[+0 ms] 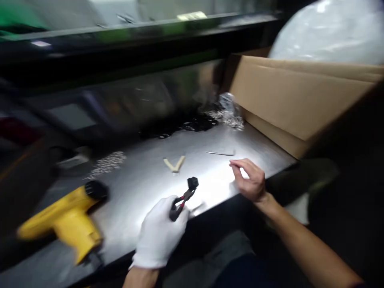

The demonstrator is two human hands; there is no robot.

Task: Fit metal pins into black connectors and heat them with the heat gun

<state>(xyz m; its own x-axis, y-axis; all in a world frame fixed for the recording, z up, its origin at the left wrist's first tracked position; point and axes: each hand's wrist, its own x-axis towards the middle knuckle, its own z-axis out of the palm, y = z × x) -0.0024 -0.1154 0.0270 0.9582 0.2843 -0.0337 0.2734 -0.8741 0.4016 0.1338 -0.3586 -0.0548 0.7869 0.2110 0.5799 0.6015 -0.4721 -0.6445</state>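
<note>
My left hand (pixel 162 232), in a white glove, is closed around red and black handled pliers (pixel 188 195). A small black block (pixel 193 183) sits at the jaws of the pliers, above the metal tabletop (pixel 138 180). My right hand (pixel 249 180) is bare, with thumb and forefinger pinched together over the table's front edge. Whatever is between those fingertips is too small to make out. Just beyond them lies a thin L-shaped metal rod (pixel 220 153). A cream V-shaped piece (pixel 175 166) rests farther left, behind the pliers.
A yellow heat gun (pixel 66 218) lies at the left. Small metal parts (pixel 108 163) are heaped behind it. More shiny pieces and clear plastic (pixel 230 112) lie beside a cardboard box (pixel 279 100) at right, which holds a large translucent bag (pixel 330 32). A shelf edge (pixel 144 30) crosses the back.
</note>
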